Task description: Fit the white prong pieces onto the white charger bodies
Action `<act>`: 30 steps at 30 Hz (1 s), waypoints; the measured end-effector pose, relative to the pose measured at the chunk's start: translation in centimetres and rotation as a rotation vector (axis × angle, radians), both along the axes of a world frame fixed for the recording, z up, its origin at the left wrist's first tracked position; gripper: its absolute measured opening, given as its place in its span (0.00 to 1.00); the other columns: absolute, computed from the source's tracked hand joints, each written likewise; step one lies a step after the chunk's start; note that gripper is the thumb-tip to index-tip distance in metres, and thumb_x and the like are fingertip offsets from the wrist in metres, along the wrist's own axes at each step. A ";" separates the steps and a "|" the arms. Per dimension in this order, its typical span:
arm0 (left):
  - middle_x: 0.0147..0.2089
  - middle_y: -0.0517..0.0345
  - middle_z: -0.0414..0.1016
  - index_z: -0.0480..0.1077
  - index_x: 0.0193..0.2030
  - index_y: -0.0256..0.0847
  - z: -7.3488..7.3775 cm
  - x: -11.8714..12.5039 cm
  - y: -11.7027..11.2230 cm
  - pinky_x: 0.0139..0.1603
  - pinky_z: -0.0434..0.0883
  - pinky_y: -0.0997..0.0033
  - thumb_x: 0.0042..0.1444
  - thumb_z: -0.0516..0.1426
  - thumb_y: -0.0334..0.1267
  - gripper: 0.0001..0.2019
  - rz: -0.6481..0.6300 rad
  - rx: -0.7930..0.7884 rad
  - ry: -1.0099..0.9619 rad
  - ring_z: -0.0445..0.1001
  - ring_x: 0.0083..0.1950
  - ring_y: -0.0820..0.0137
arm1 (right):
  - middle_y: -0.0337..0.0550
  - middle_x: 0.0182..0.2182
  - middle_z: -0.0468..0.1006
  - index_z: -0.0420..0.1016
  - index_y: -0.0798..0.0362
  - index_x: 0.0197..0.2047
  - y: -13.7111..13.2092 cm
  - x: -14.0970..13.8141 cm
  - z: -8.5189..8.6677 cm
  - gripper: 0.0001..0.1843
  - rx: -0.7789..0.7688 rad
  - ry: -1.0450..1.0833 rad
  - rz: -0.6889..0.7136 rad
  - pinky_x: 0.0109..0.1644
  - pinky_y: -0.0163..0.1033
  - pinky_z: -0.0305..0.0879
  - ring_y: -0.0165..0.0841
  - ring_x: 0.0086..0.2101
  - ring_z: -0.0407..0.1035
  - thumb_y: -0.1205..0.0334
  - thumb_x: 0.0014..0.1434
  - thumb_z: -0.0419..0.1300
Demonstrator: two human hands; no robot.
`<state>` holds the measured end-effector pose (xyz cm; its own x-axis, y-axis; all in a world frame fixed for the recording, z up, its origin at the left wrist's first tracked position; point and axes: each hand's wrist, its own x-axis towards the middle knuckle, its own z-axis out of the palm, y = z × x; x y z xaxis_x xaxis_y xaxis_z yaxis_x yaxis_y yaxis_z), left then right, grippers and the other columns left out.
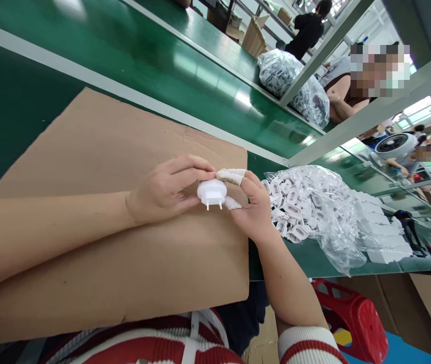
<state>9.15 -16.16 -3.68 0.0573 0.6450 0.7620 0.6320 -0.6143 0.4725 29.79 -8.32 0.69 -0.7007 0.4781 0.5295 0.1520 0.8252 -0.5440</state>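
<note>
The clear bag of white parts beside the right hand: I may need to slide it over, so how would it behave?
The clear bag would probably flop and deform, its film being crumpled. The white parts might shift and spill, since they lie in a loose heap.

You can read no words, numbers, brands or signs anywhere in view. The white plug (212,192) in your fingers (189,163) shows you no legible lettering, and the small marks (285,162) by the foot of the white post (352,126) are too tiny to make out.
</note>
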 end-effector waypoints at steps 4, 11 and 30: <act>0.56 0.47 0.75 0.70 0.62 0.44 0.5 -0.1 -0.1 0.55 0.77 0.59 0.63 0.60 0.37 0.20 -0.149 0.088 -0.043 0.76 0.55 0.61 | 0.49 0.48 0.81 0.78 0.47 0.53 -0.1 0.0 -0.2 0.13 0.130 -0.001 -0.044 0.53 0.47 0.77 0.40 0.49 0.77 0.62 0.67 0.61; 0.53 0.48 0.77 0.74 0.55 0.44 1.2 0.1 -0.7 0.54 0.77 0.60 0.69 0.54 0.36 0.12 -0.149 -0.007 -0.166 0.77 0.54 0.60 | 0.44 0.42 0.84 0.81 0.48 0.53 0.1 0.1 -0.4 0.12 0.390 -0.039 -0.046 0.64 0.49 0.72 0.37 0.47 0.79 0.62 0.69 0.59; 0.44 0.50 0.80 0.76 0.46 0.40 0.9 0.1 -0.8 0.45 0.76 0.65 0.73 0.49 0.37 0.13 -0.175 -0.021 -0.215 0.79 0.44 0.64 | 0.42 0.34 0.79 0.78 0.49 0.48 -0.3 -0.1 -0.5 0.10 0.267 0.030 0.017 0.63 0.53 0.71 0.37 0.36 0.75 0.59 0.63 0.64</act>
<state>9.28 -16.91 -2.79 0.0081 0.6556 0.7551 0.4008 -0.6939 0.5982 29.72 -8.60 0.19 -0.6898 0.3068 0.6557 0.1241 0.9425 -0.3104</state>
